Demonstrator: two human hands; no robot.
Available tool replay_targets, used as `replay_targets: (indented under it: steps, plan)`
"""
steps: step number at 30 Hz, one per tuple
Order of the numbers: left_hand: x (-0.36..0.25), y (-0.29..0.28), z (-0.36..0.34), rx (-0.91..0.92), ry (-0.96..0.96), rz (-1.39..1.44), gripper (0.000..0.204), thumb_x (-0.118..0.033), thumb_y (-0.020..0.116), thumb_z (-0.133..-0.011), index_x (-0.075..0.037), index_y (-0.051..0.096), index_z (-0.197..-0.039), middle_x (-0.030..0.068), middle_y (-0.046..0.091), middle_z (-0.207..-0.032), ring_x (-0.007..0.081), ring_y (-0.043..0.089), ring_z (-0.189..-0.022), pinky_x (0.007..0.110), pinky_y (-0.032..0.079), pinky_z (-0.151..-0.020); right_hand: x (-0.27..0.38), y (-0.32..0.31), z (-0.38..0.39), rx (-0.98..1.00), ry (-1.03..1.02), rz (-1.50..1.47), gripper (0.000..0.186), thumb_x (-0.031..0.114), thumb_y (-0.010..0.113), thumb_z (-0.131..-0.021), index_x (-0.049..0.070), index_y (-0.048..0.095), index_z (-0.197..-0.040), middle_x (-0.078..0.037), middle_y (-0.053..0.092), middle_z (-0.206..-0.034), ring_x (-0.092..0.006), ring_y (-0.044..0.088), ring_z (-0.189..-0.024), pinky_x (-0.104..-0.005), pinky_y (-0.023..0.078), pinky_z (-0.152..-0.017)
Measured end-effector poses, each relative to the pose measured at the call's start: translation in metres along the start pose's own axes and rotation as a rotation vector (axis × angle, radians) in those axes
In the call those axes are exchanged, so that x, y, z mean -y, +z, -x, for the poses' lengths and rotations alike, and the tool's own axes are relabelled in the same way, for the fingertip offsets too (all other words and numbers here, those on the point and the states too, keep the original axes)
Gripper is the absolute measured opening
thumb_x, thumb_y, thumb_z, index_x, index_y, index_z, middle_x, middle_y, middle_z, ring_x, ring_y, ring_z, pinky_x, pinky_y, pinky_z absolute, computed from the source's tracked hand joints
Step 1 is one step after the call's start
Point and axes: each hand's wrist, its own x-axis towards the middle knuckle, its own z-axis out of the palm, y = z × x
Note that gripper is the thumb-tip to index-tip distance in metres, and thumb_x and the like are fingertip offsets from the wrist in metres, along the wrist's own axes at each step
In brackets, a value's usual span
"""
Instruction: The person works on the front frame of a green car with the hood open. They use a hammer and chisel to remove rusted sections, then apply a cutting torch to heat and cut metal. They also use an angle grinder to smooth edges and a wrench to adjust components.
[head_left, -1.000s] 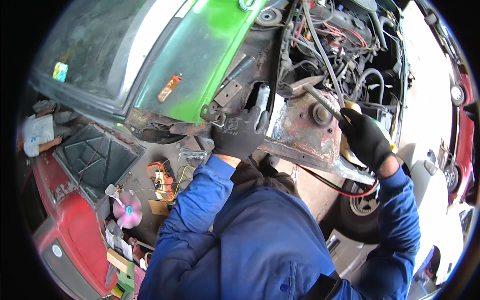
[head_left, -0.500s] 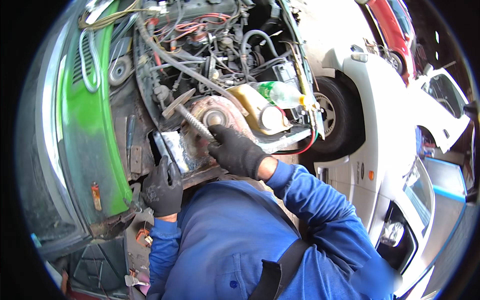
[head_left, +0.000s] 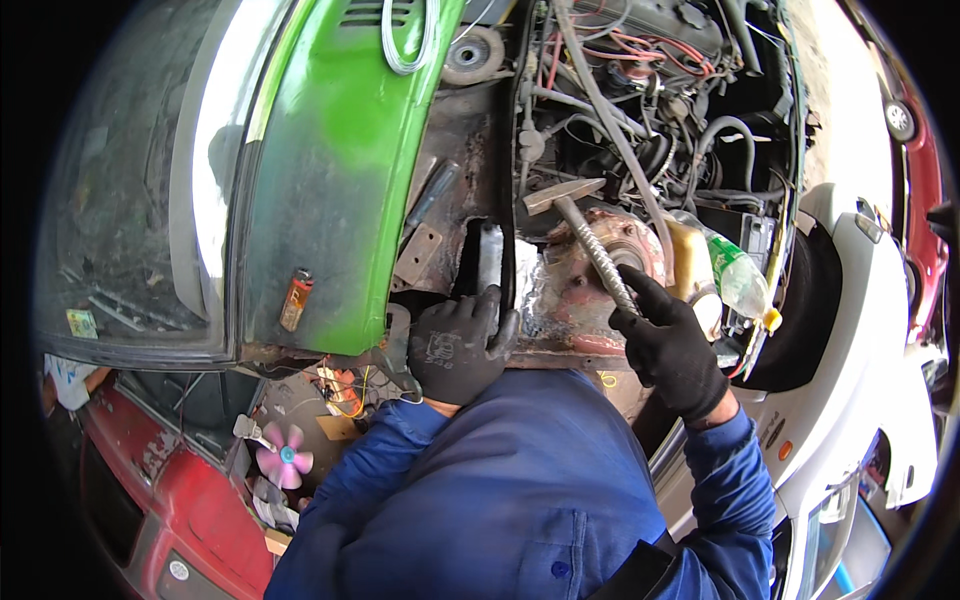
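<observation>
My right hand, in a black glove, grips the ribbed steel handle of a hammer. The hammer's head points up and left over a rusty inner wing panel of a stripped car. My left hand, also gloved in black, presses flat on the lower edge of that rusty sheet metal, fingers spread beside a vertical metal strip. Blue sleeves cover both forearms.
A green car panel lies left of the work spot, with the open engine bay full of hoses above. A plastic bottle rests right of the hammer. A white car body stands at right, a small pink fan and clutter at lower left.
The view has swung left, bringing the green panel back to the centre. My right hand has taken hold of the hammer handle; my left hand has shifted onto the rusty panel's lower edge.
</observation>
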Motion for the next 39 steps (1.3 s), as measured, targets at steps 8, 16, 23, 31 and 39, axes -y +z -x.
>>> replay_targets:
  steps: [8,16,23,31,39]
  plan:
    - [0.001,-0.002,-0.003,0.067,-0.071,0.050,0.043,-0.041,0.078,-0.097,-0.007,0.075,-0.123,0.0098,0.078,-0.096,0.0296,0.074,-0.081,0.047,0.058,-0.077,0.036,-0.010,-0.013,0.026,0.137,0.195,0.058,0.016,0.063,-0.112,-0.001,0.049,-0.166,-0.001,0.063,-0.088,-0.0043,0.051,-0.053,-0.0239,0.040,-0.047]
    - [0.005,-0.004,-0.003,0.144,-0.074,0.094,0.058,-0.049,0.075,-0.099,0.000,0.074,-0.129,0.0195,0.081,-0.112,0.0334,0.074,-0.085,0.049,0.060,-0.088,0.054,-0.005,-0.023,0.121,0.184,0.257,0.059,0.018,0.059,-0.115,0.001,0.044,-0.170,0.002,0.057,-0.084,-0.0045,0.047,-0.053,-0.0232,0.040,-0.047]
    - [0.006,-0.004,-0.003,0.135,-0.074,0.115,0.058,-0.049,0.075,-0.099,0.001,0.075,-0.128,0.0209,0.081,-0.114,0.0335,0.075,-0.084,0.049,0.059,-0.087,0.062,-0.008,-0.027,-0.005,0.162,0.274,0.056,0.019,0.061,-0.115,-0.001,0.049,-0.166,0.001,0.060,-0.085,-0.0032,0.048,-0.052,-0.0216,0.041,-0.049]
    - [0.010,-0.001,-0.001,0.143,-0.048,0.101,0.056,-0.048,0.078,-0.097,-0.001,0.075,-0.127,0.0164,0.080,-0.105,0.0321,0.073,-0.086,0.047,0.058,-0.084,0.067,-0.007,-0.031,0.119,0.263,0.278,0.058,0.017,0.061,-0.113,0.001,0.048,-0.168,0.004,0.058,-0.078,-0.0033,0.048,-0.054,-0.0229,0.039,-0.049]
    - [0.010,-0.001,-0.003,0.138,-0.067,0.114,0.055,-0.048,0.079,-0.097,-0.001,0.077,-0.126,0.0158,0.080,-0.105,0.0306,0.073,-0.087,0.045,0.060,-0.086,0.061,-0.008,-0.026,0.103,0.295,0.352,0.057,0.014,0.063,-0.111,0.003,0.051,-0.167,0.000,0.065,-0.086,-0.0046,0.054,-0.059,-0.0253,0.046,-0.055]
